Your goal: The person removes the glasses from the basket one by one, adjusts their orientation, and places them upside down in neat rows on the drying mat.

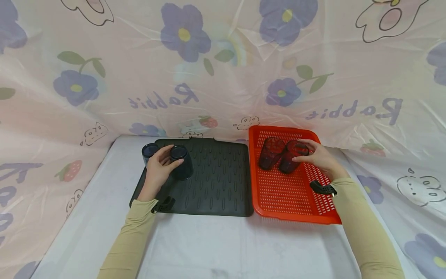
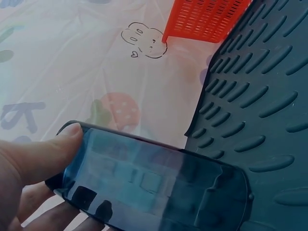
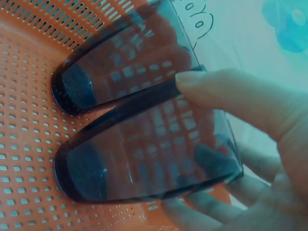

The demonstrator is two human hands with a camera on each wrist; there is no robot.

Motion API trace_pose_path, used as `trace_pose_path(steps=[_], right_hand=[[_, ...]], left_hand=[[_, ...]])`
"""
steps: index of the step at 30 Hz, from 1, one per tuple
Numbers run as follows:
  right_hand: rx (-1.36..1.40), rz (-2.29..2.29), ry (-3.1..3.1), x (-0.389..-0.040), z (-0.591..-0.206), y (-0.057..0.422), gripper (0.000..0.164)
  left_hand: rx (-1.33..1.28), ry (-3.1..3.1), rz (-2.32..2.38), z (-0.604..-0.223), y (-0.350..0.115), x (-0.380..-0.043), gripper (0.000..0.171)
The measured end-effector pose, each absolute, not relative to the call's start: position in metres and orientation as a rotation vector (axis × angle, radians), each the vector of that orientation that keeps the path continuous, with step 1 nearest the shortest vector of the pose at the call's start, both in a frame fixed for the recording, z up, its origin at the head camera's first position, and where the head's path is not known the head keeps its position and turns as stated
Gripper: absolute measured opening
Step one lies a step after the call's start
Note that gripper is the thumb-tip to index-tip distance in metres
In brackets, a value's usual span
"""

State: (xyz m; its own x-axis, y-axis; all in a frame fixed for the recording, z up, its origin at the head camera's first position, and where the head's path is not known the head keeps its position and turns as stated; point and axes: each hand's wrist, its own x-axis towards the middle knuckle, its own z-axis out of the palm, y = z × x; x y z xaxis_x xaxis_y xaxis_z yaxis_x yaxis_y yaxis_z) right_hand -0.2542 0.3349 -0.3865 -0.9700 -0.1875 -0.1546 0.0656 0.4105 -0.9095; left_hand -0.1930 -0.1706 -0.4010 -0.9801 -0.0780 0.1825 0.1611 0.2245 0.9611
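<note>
My left hand [image 1: 158, 167] holds a dark blue drinking glass [image 1: 184, 166] by its upper end, thumb on one side and fingers on the other. The glass stands on a black ridged mat [image 1: 216, 182], narrower end up; its lower end meets the mat in the left wrist view. A second dark glass [image 1: 150, 150] stands behind this hand, partly hidden by it. Inside the red basket [image 1: 278, 193], my right hand [image 1: 320, 158] grips another tinted glass [image 3: 144, 149] near the rim, thick base downward. Close beside that one is a further glass [image 3: 120, 62], also base down.
The red basket's perforated wall [image 1: 253, 174] rises along the mat's right edge. White cloth [image 1: 223, 248] covers the table in front. A patterned curtain [image 1: 223, 97] hangs close behind the mat and basket, and continues at both sides.
</note>
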Motion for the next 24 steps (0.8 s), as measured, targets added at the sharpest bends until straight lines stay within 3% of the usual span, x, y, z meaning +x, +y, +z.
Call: trace_pose_path(steps=[11, 24], right_hand=[[-0.051, -1.517, 2.501, -0.246, -0.384, 0.337, 0.088], [-0.041, -1.498, 2.536, -0.235, -0.376, 0.339, 0.089]], left_hand=[[0.015, -2.244, -1.780, -0.399, -0.166, -0.188, 0.056], [-0.048, -2.294, -1.788, -0.397, -0.170, -0.190, 0.057]])
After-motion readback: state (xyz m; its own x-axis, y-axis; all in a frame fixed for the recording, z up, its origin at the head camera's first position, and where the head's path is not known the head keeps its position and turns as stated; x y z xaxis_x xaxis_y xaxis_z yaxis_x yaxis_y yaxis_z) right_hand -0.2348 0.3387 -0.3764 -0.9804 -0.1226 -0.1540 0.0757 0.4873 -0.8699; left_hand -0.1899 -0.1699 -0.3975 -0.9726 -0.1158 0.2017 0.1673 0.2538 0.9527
